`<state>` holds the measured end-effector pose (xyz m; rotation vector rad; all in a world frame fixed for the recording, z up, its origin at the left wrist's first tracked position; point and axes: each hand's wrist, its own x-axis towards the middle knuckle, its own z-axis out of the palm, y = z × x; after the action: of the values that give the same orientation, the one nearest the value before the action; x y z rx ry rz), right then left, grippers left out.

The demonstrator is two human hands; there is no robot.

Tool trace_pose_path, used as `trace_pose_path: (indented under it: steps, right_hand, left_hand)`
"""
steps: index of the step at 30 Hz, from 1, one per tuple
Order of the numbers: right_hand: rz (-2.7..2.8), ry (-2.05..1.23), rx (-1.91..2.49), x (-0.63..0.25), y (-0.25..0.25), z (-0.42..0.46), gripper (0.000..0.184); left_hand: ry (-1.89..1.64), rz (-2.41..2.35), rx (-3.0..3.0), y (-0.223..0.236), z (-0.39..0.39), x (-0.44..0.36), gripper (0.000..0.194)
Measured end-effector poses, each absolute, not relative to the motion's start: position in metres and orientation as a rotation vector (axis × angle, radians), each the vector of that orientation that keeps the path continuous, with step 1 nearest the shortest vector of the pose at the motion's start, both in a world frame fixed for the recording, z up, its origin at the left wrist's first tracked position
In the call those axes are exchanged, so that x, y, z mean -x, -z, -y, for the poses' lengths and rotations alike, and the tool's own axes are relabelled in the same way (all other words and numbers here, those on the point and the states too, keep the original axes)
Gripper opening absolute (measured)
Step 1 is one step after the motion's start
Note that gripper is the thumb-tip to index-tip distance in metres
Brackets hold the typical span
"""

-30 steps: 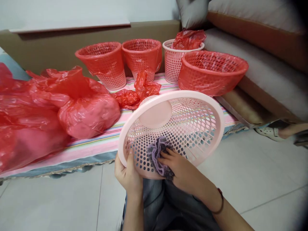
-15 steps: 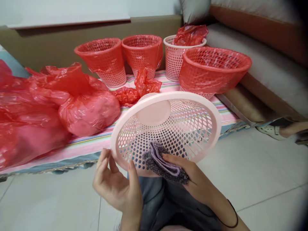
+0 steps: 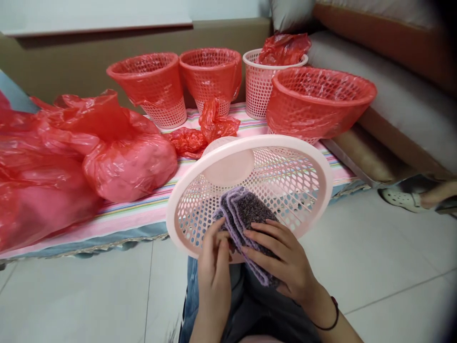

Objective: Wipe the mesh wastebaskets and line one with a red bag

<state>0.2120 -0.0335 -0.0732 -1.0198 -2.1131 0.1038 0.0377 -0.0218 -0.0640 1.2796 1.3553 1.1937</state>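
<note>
A folded dark grey cloth with lilac edging is held over the mouth of a pale pink plastic basket. My right hand grips the cloth from the right, fingers across its upper face and the thumb hidden underneath. At the cloth's left edge, my left hand has its fingers curled in against it; the fingertips are partly hidden. The basket is tipped, its open side facing me, and it rests against my legs at the edge of the striped cover.
Behind stand several pink baskets, among them a red-lined one and one with a crumpled red bag on top. Full red bags lie at left, a loose red bag mid-cover. Cushions and another person's shoe are at right.
My left hand has moved right from beside the basket's rim to the cloth and closed at its edge. The cloth is turned and shows more of its face; my right fingers now lie across it.
</note>
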Motion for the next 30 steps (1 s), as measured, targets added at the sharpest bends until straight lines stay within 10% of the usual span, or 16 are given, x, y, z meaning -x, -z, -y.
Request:
trace_pose_path:
  steps: [11, 30]
  right_hand:
    - [2.192, 0.18, 0.973, -0.196, 0.069, 0.032, 0.012]
    - [1.435, -0.353, 1.231, -0.208, 0.087, 0.03, 0.055]
  left_hand:
    - [-1.111, -1.028, -0.608, 0.061, -0.002, -0.063, 0.029]
    - [-1.013, -0.66, 0.068, 0.076, 0.0, -0.074, 0.022]
